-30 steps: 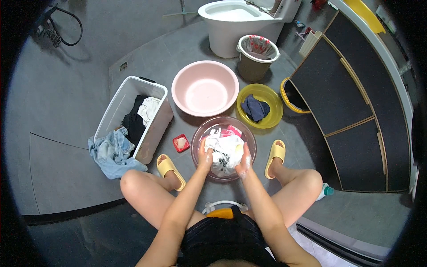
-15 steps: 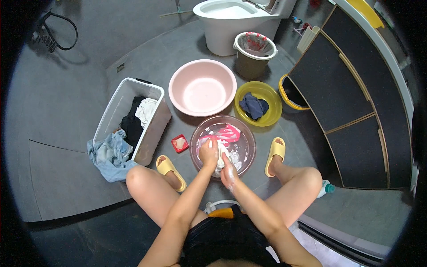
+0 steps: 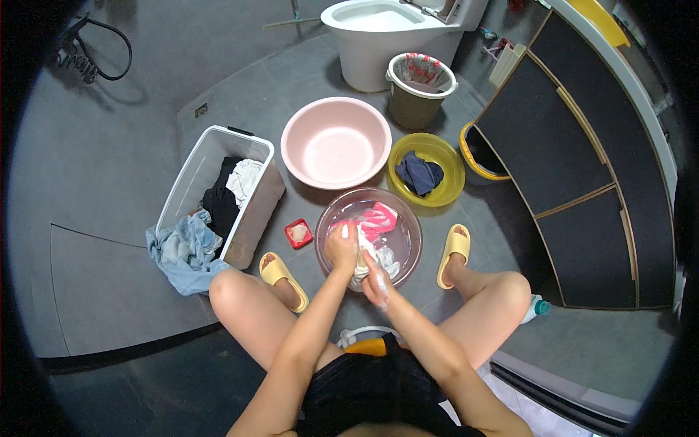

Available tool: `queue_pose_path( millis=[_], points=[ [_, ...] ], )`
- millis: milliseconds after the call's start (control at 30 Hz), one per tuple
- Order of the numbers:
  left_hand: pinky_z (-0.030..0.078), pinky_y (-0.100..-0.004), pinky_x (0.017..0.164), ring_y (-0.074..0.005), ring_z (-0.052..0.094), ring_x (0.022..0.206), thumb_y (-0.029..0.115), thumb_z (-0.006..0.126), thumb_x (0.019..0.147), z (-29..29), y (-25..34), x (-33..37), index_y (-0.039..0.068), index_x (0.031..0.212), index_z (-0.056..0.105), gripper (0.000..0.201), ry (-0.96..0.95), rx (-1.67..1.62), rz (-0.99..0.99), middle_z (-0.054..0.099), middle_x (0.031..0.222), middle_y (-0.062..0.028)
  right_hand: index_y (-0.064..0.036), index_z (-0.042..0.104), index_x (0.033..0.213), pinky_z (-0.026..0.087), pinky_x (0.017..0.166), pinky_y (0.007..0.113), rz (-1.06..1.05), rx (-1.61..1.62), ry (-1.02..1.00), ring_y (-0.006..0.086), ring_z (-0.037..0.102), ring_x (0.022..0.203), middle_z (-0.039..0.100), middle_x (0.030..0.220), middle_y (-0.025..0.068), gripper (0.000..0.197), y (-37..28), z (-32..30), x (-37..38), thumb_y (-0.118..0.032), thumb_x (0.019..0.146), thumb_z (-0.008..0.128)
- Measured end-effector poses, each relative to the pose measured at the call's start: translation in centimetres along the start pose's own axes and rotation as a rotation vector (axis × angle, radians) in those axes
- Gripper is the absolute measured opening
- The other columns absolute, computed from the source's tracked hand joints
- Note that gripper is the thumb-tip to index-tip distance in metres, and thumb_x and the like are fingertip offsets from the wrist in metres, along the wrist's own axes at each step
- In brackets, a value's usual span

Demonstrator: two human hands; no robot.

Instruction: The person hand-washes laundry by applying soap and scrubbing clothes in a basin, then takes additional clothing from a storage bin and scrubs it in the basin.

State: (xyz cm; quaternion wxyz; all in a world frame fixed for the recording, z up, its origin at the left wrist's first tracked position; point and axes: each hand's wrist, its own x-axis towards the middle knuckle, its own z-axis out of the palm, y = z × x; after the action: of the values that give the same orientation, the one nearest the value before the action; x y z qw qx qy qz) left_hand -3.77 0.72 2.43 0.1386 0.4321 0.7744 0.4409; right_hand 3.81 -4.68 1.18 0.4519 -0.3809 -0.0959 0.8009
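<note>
Right now I am scrubbing a white cloth [image 3: 362,264] over the near rim of the clear basin [image 3: 412,227], my left hand [image 3: 342,246] clenched on its upper end and my right hand [image 3: 378,281] gripping lower. I am judging that rubbing fold against fold, low over the water, is cleaning best and splashing least.

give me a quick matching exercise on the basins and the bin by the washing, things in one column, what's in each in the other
Things:
1. pink basin
2. yellow basin
3. clear basin
4. white plastic bin

What is in each:
a. black and white clothes, with blue cloth hanging over the rim
b. both hands on a wet white cloth, with a pink cloth beside it
c. nothing
d. one dark blue cloth

Pairs: 1-c, 2-d, 3-b, 4-a
</note>
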Motion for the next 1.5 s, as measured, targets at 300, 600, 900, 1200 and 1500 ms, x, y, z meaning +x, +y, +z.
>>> queue_pose_path(
  millis=[300,600,900,1200,1500],
  points=[
    [0.042,-0.0389,0.053,-0.0341,0.055,0.056,0.029,0.056,0.074,0.8,0.7,-5.1,0.005,0.067,0.060,0.025,-0.336,-0.229,0.102,0.056,0.061,-0.0177,-0.0102,0.046,0.112,0.044,0.080,0.034,0.101,0.082,-0.157,0.0194,0.053,0.095,0.054,0.103,0.0074,0.055,-2.5,-3.7,1.6,-0.055,0.083,0.036],
    [0.045,-0.0358,0.062,-0.0226,0.056,0.065,0.031,0.041,0.087,2.2,-6.0,3.2,0.009,0.090,0.056,0.026,-0.167,-0.812,-0.604,0.058,0.074,-0.0069,-0.0065,0.046,0.114,0.045,0.076,0.029,-0.085,-0.280,0.006,0.0148,0.055,0.090,0.055,0.102,0.0040,0.034,-1.7,0.5,-0.6,-0.019,0.083,0.053],
    [0.046,-0.0313,0.067,-0.0187,0.056,0.070,0.030,0.045,0.086,-0.5,1.4,0.3,0.006,0.086,0.055,0.027,-0.494,-1.176,-0.795,0.057,0.075,-0.0049,-0.0046,0.050,0.110,0.045,0.080,0.038,0.261,0.280,0.004,0.0244,0.057,0.092,0.057,0.104,0.0103,0.039,-3.3,-3.1,2.5,-0.032,0.083,0.043],
    [0.045,-0.0333,0.063,-0.0269,0.061,0.066,0.027,0.058,0.073,1.4,-1.6,0.7,0.004,0.075,0.065,0.024,-0.226,-0.131,0.119,0.061,0.071,-0.0167,-0.0093,0.047,0.109,0.042,0.085,0.037,0.134,0.145,-0.010,0.0199,0.052,0.097,0.053,0.104,0.0057,0.041,-0.6,0.5,0.3,-0.043,0.087,0.039],
    [0.044,-0.0361,0.058,-0.0309,0.058,0.060,0.023,0.055,0.074,1.4,2.2,-4.7,0.002,0.070,0.063,0.023,-0.373,-0.267,0.085,0.056,0.063,-0.0208,-0.0109,0.049,0.108,0.044,0.079,0.033,0.026,0.122,0.119,0.0186,0.055,0.089,0.056,0.102,0.0068,0.044,-3.7,-3.9,3.0,-0.047,0.086,0.038]
  ],
)
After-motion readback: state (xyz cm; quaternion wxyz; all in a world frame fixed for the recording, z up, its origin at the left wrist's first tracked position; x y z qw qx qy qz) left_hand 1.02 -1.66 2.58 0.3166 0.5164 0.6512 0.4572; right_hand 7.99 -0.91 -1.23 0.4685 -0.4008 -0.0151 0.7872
